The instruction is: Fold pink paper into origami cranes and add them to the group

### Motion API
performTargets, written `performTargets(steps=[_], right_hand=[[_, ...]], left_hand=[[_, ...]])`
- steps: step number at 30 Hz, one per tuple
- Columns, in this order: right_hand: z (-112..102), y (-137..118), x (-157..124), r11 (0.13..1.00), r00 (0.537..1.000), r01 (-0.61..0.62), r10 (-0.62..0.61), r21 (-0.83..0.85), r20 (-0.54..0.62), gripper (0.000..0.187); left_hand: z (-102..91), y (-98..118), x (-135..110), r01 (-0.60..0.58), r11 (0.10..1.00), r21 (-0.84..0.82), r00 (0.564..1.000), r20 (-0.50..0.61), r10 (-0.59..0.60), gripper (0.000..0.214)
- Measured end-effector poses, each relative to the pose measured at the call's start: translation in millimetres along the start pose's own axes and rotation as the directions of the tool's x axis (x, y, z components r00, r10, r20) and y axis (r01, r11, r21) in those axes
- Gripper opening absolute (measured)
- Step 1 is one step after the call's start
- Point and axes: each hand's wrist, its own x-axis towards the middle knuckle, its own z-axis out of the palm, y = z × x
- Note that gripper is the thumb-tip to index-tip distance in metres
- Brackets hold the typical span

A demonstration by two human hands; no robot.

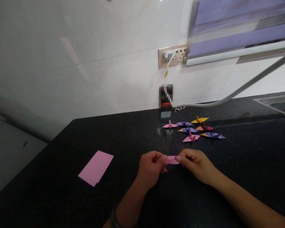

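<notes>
Between my two hands a small folded piece of pink paper (173, 160) is stretched out, above the dark countertop. My left hand (152, 166) pinches its left end between thumb and fingers. The right end is pinched by my right hand (198, 164), thumb on top. My fingertips cover both ends, so only the middle of the fold shows. Beyond my hands stand several folded paper cranes: a pink crane (191, 138) is nearest, with a yellow crane (199, 120) farther back and a purple crane (213, 136) to the right.
Pink paper sheets (96, 167) lie in a stack on the black countertop (49, 190), left of my hands. A phone-like object (166, 96), blurred out, leans on the tiled wall below a socket (173, 56). A grey cable (228, 98) runs off to the right.
</notes>
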Motion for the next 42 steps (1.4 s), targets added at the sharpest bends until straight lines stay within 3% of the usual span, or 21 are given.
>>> performTargets(steps=[3,7,11,13,21,29,33,38,42], right_hand=[[2.0,1.1,-0.4,0.999,0.999,-0.017,0.016,-0.045,-0.031,0.032],[2.6,2.5,0.9,0.997,0.999,-0.037,0.036,0.065,0.008,0.025],[5.5,-2.8,-0.6,0.998,0.992,0.041,-0.046,0.039,0.122,0.022],[8.1,-5.1,-2.0,0.999,0.986,0.041,-0.045,0.029,0.159,0.021],[18.2,-1.2,-1.9,0.971,0.998,-0.047,0.037,0.233,0.047,0.027],[18.8,-6.3,-6.0,0.989,0.993,-0.001,-0.016,0.149,0.113,0.022],[19.0,-4.6,-6.8,0.993,0.986,-0.011,-0.008,0.114,0.165,0.021],[22.6,4.5,-3.7,0.969,0.992,-0.103,0.085,0.225,0.089,0.027],[25.8,4.4,-2.8,0.948,0.99,-0.126,0.103,0.293,0.093,0.024]], left_hand=[[-0.6,-1.4,0.8,-0.006,1.0,-0.001,1.0,-0.006,0.006,0.019],[-1.5,-3.0,1.3,-0.014,0.999,0.047,1.0,0.01,0.013,0.019],[0.1,-6.8,0.2,-0.028,0.992,0.124,0.992,0.126,0.012,0.02],[0.8,-7.5,0.1,-0.042,0.994,0.104,0.991,0.127,0.029,0.019],[2.4,-1.2,1.6,0.016,0.99,-0.142,0.999,0.033,-0.011,0.02],[-0.1,-5.1,-1.9,-0.102,0.994,0.032,0.993,-0.054,0.104,0.024],[0.0,-5.5,-1.1,-0.111,0.994,0.016,0.993,-0.047,0.112,0.023],[5.6,-1.1,-1.1,-0.092,0.987,-0.133,0.994,0.04,0.098,0.02],[7.4,1.7,-2.4,-0.1,0.99,-0.1,0.992,0.069,0.107,0.018]])
